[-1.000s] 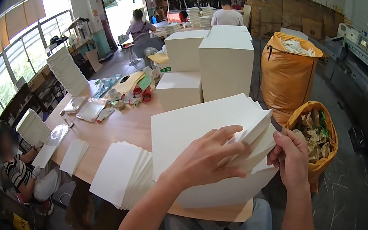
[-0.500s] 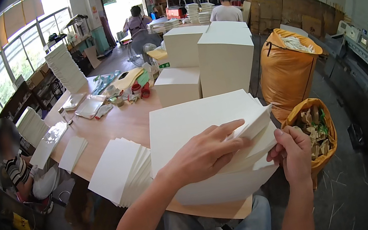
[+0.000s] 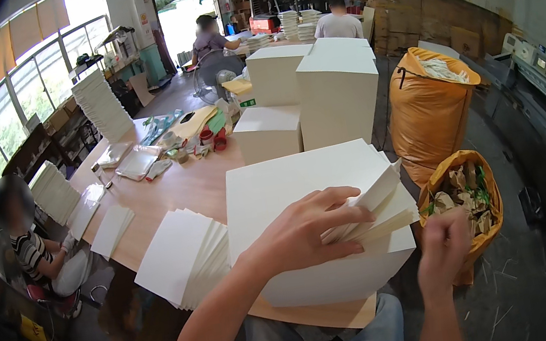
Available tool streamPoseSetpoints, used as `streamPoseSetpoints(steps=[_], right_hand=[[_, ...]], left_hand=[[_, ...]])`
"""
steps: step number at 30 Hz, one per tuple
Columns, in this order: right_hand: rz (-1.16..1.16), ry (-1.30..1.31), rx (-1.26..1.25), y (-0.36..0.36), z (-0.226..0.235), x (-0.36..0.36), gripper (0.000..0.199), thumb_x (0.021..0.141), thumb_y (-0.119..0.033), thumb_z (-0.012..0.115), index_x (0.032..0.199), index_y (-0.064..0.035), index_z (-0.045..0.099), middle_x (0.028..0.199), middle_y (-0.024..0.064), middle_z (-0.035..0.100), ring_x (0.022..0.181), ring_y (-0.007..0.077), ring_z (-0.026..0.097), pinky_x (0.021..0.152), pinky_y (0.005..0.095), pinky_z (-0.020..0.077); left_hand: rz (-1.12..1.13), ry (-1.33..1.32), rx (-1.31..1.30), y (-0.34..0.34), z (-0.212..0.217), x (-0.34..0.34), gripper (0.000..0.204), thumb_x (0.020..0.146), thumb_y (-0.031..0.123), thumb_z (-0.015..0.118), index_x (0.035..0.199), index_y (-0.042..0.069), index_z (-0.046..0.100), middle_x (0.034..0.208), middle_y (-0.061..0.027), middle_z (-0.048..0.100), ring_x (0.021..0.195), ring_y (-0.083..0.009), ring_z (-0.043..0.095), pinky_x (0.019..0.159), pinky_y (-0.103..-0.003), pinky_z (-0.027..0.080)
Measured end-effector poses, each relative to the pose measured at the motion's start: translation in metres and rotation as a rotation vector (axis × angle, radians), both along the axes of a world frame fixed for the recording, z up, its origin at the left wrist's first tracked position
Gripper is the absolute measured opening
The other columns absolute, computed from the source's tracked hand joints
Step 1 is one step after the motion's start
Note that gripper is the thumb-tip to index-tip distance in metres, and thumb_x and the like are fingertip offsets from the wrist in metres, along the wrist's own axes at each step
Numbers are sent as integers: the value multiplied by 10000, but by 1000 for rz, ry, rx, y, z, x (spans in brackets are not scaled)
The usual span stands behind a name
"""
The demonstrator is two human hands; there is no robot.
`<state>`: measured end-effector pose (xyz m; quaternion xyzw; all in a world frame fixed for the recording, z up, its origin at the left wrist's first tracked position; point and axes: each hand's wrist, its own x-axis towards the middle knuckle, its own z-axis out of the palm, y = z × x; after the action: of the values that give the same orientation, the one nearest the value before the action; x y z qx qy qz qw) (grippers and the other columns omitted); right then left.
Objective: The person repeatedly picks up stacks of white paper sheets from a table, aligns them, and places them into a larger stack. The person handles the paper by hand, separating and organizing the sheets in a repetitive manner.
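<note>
A big block of white paper stands at the table's near right corner. Across its top reaches my left hand, its thumb and fingers around several paper sheets whose right ends curl upward. Off the block's right edge, my right hand is apart from the paper, with curled fingers slightly blurred; whether anything is inside them is hidden. Left of the block, a fanned pile of white sheets lies at the table's near edge.
Taller white paper stacks rise behind the block. An orange sack and an orange bag of brown scraps stand on the right. Tapes and plastic packets lie on the table. A seated person is at left.
My right hand has let go of the sheets' corner and moved right and down, away from the block. My left hand stays on the sheets, whose ends now stand freer.
</note>
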<state>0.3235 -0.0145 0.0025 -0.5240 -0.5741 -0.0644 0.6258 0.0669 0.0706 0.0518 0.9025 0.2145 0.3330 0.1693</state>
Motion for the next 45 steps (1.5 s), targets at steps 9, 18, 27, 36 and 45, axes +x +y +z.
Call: streamPoseSetpoints(steps=[9, 18, 27, 36, 45], right_hand=[[426, -632, -393, -22, 8, -25, 593, 923, -428, 846, 1384, -78, 715, 1466, 206, 644, 1459, 428, 503, 1241, 579, 340], [380, -530, -306, -24, 12, -28, 608, 926, -548, 818, 1324, -91, 765, 1351, 174, 716, 1346, 384, 606, 1208, 556, 378], [117, -542, -22, -4, -50, -38, 385, 827, -324, 888, 1118, -84, 812, 1093, 113, 754, 1098, 357, 662, 1057, 516, 444], [118, -553, -29, -3, -58, -39, 368, 822, -273, 869, 1114, -60, 801, 1071, 125, 740, 1104, 381, 653, 1049, 544, 434], [56, -607, -81, -4, -53, -37, 474, 904, -354, 854, 1287, -86, 775, 1384, 149, 714, 1334, 383, 628, 1166, 557, 399]], left_hand=[[31, 341, 504, -18, -2, 5, 759, 952, 415, 811, 1643, 331, 510, 1614, -123, 565, 1330, -381, 648, 1232, -562, 447], [931, 236, 544, -65, -38, -84, 675, 695, 76, 910, 1331, 161, 700, 1456, -77, 676, 1447, -376, 583, 1290, -672, 332], [732, 30, 433, -142, -25, -74, 252, 755, 121, 928, 931, 162, 751, 1295, -76, 757, 1422, -401, 613, 1264, -688, 360], [40, -1256, -1484, -157, -71, -79, 644, 1111, 427, 625, 1565, -4, 477, 1351, -145, 729, 1150, -265, 757, 959, -414, 631], [432, -1124, -1213, -156, -52, -118, 452, 1059, 171, 620, 1451, -35, 534, 1255, -186, 721, 1044, -293, 771, 791, -468, 684]])
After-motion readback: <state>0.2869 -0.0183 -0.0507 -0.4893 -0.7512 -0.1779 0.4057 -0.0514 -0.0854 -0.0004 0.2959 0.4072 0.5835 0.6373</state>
